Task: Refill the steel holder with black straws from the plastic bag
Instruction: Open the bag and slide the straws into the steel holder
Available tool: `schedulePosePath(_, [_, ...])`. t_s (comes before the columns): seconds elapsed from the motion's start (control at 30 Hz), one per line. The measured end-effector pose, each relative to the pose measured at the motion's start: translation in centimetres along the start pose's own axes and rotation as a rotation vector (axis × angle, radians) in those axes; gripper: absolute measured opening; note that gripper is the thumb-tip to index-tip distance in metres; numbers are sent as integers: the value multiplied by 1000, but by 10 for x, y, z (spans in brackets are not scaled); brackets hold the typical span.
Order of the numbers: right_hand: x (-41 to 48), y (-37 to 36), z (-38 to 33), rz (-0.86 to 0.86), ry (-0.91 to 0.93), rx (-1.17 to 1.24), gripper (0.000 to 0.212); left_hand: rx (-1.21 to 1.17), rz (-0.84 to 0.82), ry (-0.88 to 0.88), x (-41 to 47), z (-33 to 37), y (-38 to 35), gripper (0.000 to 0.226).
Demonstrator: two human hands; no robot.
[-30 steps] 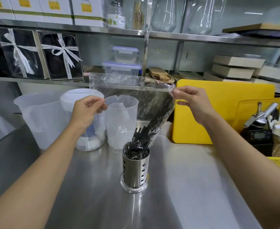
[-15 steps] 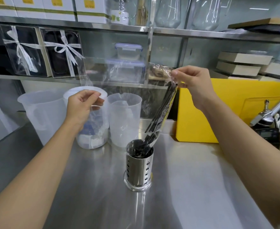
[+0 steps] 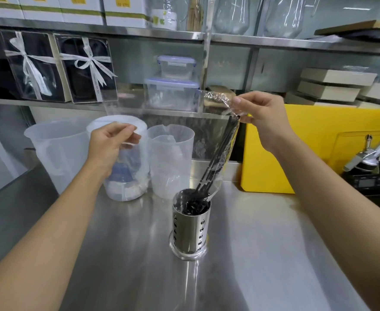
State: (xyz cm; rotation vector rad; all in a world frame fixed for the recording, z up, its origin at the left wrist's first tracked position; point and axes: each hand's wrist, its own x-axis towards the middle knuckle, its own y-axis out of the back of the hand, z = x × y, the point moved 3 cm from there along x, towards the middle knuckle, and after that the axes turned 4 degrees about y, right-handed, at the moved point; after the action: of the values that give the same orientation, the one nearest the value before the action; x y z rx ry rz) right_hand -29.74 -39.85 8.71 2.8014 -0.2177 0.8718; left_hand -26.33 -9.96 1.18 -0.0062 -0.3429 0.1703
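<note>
The perforated steel holder [image 3: 190, 232] stands on the steel counter, its mouth filled with black straw ends. A clear plastic bag [image 3: 219, 98] hangs over it, with its lower open end inside the holder's mouth. Several black straws [image 3: 220, 158] lie steeply along the bag's right side and reach down into the holder. My right hand [image 3: 261, 115] pinches the bag's upper right corner above and right of the holder. My left hand [image 3: 112, 142], lower and far left, pinches the bag's left edge, where the film is blurred and faint.
Three translucent plastic jugs [image 3: 171, 158] stand just behind and left of the holder. A yellow cutting board [image 3: 314, 153] leans at the back right. A scale and a utensil cup [image 3: 368, 176] sit at the right edge. Shelves with boxes and containers rise behind.
My right hand has lifted the bag's right corner. The straws have gathered along the bag's right side and stand steeper over the holder. My left hand stayed low.
</note>
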Motion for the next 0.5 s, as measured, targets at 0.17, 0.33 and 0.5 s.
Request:
schedulePosePath(0.17, [2,-1,3,49,6,7,13,-6,1,-57,6,9,-3,9])
schedulePosePath(0.33, [2,5,13,148,-38,60,13,83,-221,25,3,-2,-8,17])
schedulePosePath(0.5, [1,8,16,186,-8,-4,16,70,-77,-13,2,-9,-8,13])
